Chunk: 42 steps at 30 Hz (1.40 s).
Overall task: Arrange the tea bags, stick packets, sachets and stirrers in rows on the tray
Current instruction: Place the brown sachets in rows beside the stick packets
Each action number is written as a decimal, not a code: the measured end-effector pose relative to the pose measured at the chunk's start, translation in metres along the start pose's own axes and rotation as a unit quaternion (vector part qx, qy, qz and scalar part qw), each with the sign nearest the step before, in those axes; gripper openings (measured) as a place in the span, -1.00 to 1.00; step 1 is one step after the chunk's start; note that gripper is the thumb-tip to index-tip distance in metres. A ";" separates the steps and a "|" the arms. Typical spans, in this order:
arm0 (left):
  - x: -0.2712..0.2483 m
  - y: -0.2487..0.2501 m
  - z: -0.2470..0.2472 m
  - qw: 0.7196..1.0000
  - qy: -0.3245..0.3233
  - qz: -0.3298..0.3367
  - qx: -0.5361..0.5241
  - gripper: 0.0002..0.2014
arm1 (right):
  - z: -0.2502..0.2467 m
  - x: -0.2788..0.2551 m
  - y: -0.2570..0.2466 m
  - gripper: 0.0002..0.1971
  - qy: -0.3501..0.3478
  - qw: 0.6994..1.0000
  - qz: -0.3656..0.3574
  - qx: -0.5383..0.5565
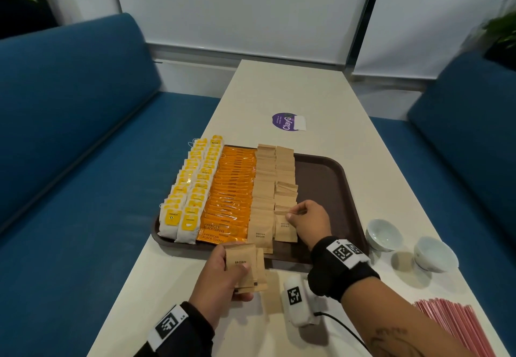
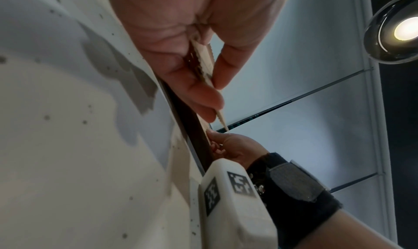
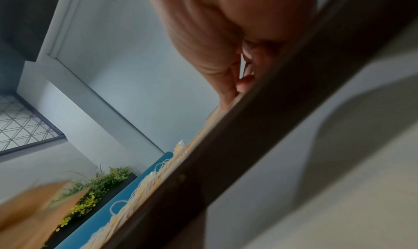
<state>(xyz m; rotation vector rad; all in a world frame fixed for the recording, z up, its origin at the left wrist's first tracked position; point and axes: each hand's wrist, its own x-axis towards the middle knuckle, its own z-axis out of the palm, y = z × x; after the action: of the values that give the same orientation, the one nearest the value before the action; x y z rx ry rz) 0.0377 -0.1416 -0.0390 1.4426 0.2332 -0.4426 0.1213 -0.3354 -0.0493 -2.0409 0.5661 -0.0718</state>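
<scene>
A brown tray holds two rows of yellow-tagged tea bags, a row of orange stick packets and two rows of brown sugar sachets. My left hand grips a small stack of brown sugar sachets just in front of the tray's near rim. My right hand pinches the top edge of a sachet at the near end of the right sachet row. In the left wrist view the left hand clamps the stack's edges. Pink stirrers lie on the table at the bottom right.
Two white cups stand right of the tray. A purple sticker lies on the table beyond it. The tray's right strip is bare. Blue sofas flank the table.
</scene>
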 end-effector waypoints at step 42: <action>0.000 0.001 0.007 0.998 -0.003 0.064 -0.016 -0.66 | -0.030 -0.038 -0.012 -0.85 -0.040 0.991 -0.001 0.129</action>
<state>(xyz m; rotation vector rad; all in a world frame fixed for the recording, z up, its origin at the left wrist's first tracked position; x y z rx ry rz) 0.0369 -0.1487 -0.0370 1.4154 0.1409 -0.3379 0.0835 -0.3383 -0.0168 -1.7839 0.4782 -0.0622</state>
